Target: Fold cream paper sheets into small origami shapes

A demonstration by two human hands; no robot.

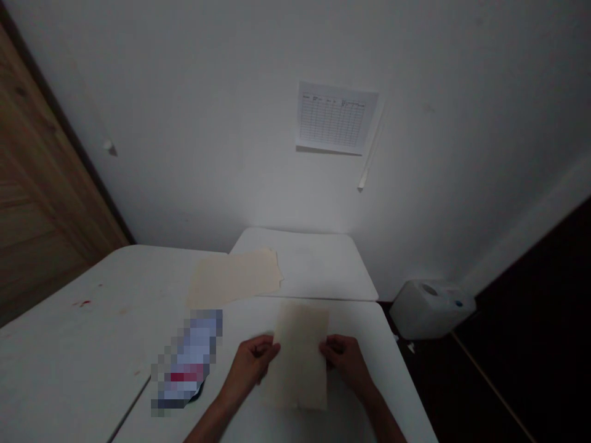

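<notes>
A cream paper sheet (300, 354) is held just above the white table (92, 344), in front of me. My left hand (252, 363) grips its left edge with fingers curled. On the opposite edge my right hand (345, 362) pinches the sheet the same way. A second, larger cream sheet (235, 278) lies flat farther back on the table, apart from both hands.
A blurred, pixelated object (187, 360) lies on the table left of my left hand. A smaller white table (318, 267) stands against the wall behind. A printed chart (335, 118) hangs on the wall. A white container (431, 307) sits on the dark floor at right. A wooden door (37, 197) is at left.
</notes>
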